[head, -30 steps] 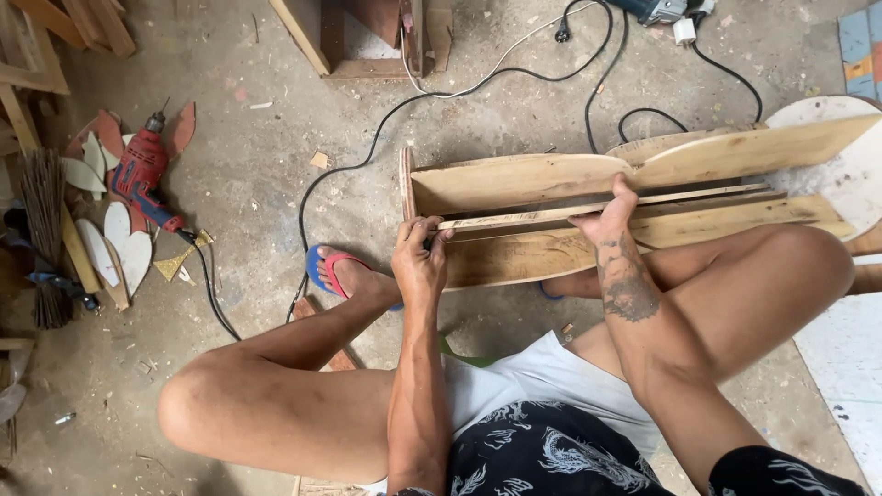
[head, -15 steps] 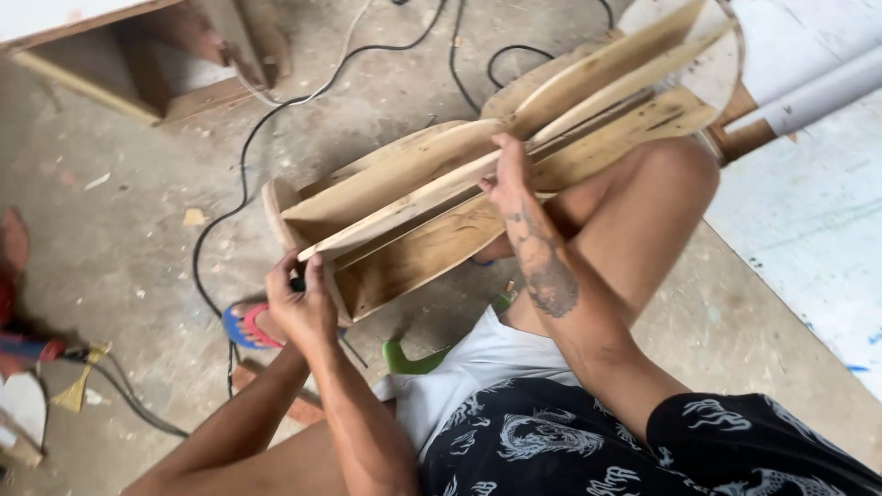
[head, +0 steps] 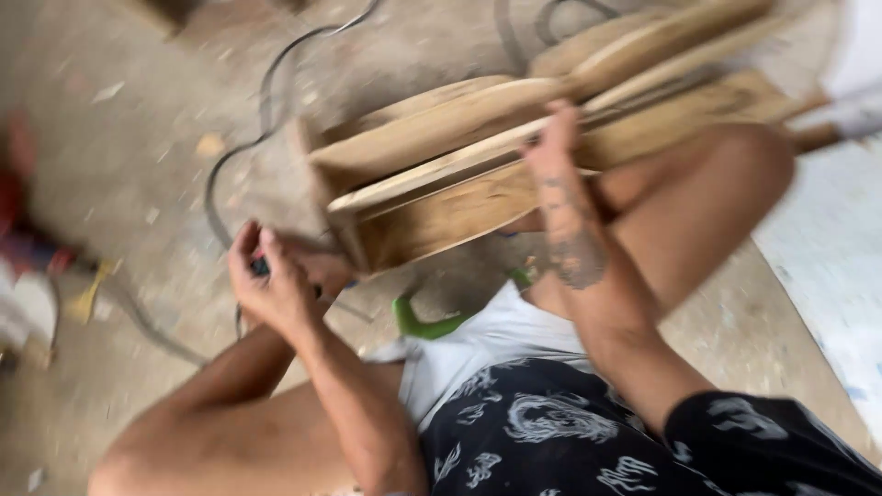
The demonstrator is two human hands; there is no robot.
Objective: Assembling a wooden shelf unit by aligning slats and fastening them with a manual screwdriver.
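The picture is motion-blurred. A long wooden frame of rough planks (head: 441, 219) lies across my knees, tilted up to the right. My right hand (head: 558, 163) presses down on a thin wooden slat (head: 432, 174) that runs along the top of the frame, fingers laid over it. My left hand (head: 276, 287) is off the frame's left end, just below and to its left, with the fingers curled around a small dark object (head: 262, 267) that I cannot make out.
A black cable (head: 266, 101) snakes over the dusty concrete floor behind the frame. A green sandal (head: 427, 323) lies under the frame by my shirt. A white sheet (head: 827, 266) covers the floor at right; blurred red and pale things (head: 28, 294) lie at left.
My left hand has come off the frame's left end and dropped down to the left. The view has swung and tilted, and the right hand stays on the slat.
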